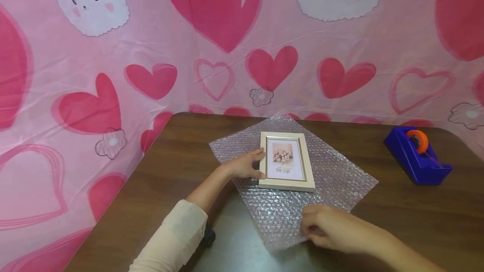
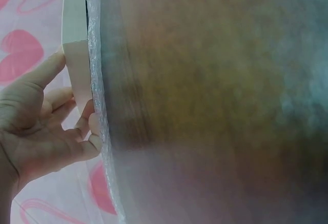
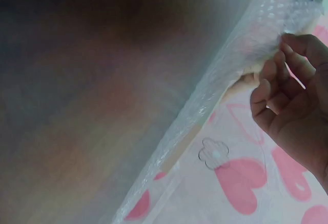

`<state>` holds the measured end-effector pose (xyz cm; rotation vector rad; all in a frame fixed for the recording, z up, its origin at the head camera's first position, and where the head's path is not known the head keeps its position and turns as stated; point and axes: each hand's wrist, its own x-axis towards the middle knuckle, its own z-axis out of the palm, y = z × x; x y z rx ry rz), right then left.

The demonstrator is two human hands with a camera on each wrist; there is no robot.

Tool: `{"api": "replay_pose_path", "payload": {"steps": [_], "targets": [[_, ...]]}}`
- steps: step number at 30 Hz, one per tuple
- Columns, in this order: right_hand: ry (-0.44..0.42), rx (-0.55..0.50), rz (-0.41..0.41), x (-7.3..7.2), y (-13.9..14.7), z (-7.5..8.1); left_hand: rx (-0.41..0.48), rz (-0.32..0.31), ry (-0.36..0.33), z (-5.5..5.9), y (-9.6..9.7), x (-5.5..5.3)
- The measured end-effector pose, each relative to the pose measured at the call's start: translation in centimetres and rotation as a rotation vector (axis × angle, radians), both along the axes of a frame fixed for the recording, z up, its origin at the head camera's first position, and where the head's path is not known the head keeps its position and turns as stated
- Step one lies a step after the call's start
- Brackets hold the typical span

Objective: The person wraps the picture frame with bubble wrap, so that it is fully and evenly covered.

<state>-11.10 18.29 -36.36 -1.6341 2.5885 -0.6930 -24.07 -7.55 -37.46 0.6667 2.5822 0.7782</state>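
Observation:
A picture frame (image 1: 310, 175) with a pale border and a flower print lies face up on a square sheet of bubble wrap (image 1: 332, 179). My left hand (image 1: 245, 165) rests against the frame's left side, thumb by the near corner. From the left wrist view, its fingers (image 2: 82, 126) touch the pale side of the frame and the wrap's edge. Near the sheet's front right edge, my right hand (image 1: 332, 228) pinches the bubble wrap, which lifts slightly there; the right wrist view shows the thumb and fingers (image 3: 294, 60) at the raised edge.
A blue tape dispenser (image 1: 414, 158) with an orange roll (image 1: 417, 141) stands on the right of the brown wooden table (image 1: 166, 150). Something small and black (image 1: 208, 237) lies beside the left sleeve. Behind the table hangs a pink heart-patterned cloth (image 1: 181, 83).

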Motion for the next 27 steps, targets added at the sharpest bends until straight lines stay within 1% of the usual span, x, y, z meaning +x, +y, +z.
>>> {"api": "replay_pose_path", "payload": {"steps": [1,6,16,19,23,25,26,27], "targets": [[-0.006,-0.017,-0.014,-0.1,0.1,0.3,0.003,0.001,-0.003,0.0,0.0,0.0],[0.025,-0.106,-0.09,-0.9,0.2,1.5,0.018,0.011,-0.016,0.2,0.1,0.1],[0.197,-0.254,-0.258,-2.7,0.4,3.0,0.02,0.007,-0.009,0.0,0.2,0.0],[0.208,-0.311,-0.308,-3.4,0.4,3.1,0.028,0.006,-0.008,0.0,0.2,-0.1],[0.182,-0.375,-0.39,-4.2,0.4,3.1,0.043,0.001,-0.011,-0.1,0.2,-0.2],[0.192,-0.395,-0.435,-4.6,0.4,3.2,0.048,-0.005,-0.007,0.0,0.2,-0.3],[0.201,-0.405,-0.454,-4.8,0.5,3.3,0.058,-0.027,0.02,-0.8,0.0,-0.7],[0.212,-0.415,-0.471,-5.0,0.5,3.3,0.062,-0.032,0.028,-0.8,0.0,-0.8]]}}
